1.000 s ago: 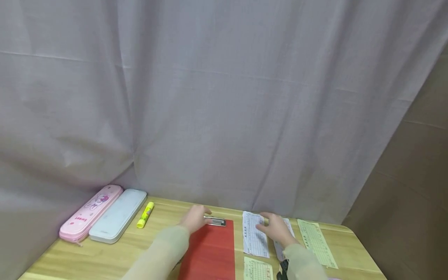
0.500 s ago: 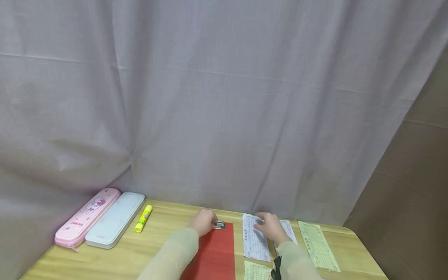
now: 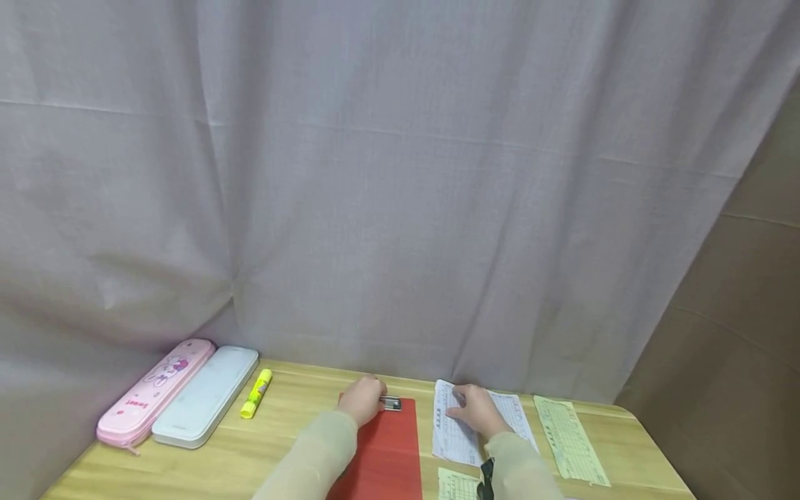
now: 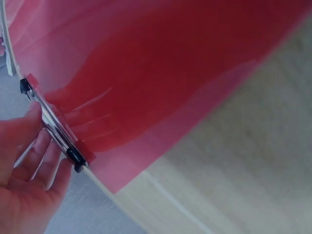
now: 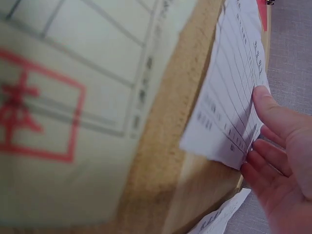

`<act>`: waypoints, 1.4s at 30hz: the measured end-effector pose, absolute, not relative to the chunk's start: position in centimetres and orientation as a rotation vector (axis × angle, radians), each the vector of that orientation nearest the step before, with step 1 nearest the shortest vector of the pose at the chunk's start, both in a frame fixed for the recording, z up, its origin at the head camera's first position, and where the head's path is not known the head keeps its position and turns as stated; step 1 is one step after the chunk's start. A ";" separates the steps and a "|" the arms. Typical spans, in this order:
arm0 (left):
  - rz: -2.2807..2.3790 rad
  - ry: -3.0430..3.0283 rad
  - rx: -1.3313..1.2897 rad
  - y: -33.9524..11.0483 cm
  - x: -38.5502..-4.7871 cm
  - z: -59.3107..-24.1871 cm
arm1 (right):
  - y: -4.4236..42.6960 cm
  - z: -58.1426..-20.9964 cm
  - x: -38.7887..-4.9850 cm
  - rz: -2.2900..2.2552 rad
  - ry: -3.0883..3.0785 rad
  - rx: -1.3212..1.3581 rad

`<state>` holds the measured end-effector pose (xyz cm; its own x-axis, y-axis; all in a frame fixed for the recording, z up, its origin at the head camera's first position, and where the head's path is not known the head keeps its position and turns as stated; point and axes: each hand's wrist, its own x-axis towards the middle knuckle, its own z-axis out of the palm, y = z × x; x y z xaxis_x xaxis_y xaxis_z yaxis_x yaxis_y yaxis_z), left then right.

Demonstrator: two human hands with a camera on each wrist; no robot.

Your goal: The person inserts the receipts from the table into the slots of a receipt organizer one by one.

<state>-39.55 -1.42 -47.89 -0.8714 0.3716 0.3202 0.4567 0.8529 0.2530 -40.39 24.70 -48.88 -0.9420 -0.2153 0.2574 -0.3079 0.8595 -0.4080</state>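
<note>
Left hand [image 3: 364, 401]: fingers clamped on the clip [image 3: 392, 403], red folder [image 3: 390, 444] flat on the surface [image 3: 300, 396].
Right hand [image 3: 478, 410]: fingers pinching a white slip [image 3: 453, 441] beside it.
Stage: seemingly early (no paper visible under the clip).

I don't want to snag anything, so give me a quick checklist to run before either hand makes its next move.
1. Left hand at the metal clip: ok, thumb on it.
2. Clip open: cannot tell.
3. Right hand at the white slip nearest the red sheet: ok, thumb touching.
4. Slip firmly pinched: cannot tell.
5. Slip apart from red sheet: ok, gap visible.
6. Pink case, pale case, yellow stick clear of hands: ok, far left.
</note>
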 end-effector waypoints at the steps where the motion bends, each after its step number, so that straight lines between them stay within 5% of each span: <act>1: -0.477 -2.773 -0.627 -1.4 -39.5 -47.9 | 24.7 -48.9 -40.4 0.668 -2.831 0.403; 42: -0.623 -2.828 -0.632 -2.4 -40.0 -48.7 | 25.3 -47.2 -40.1 0.640 -2.808 0.242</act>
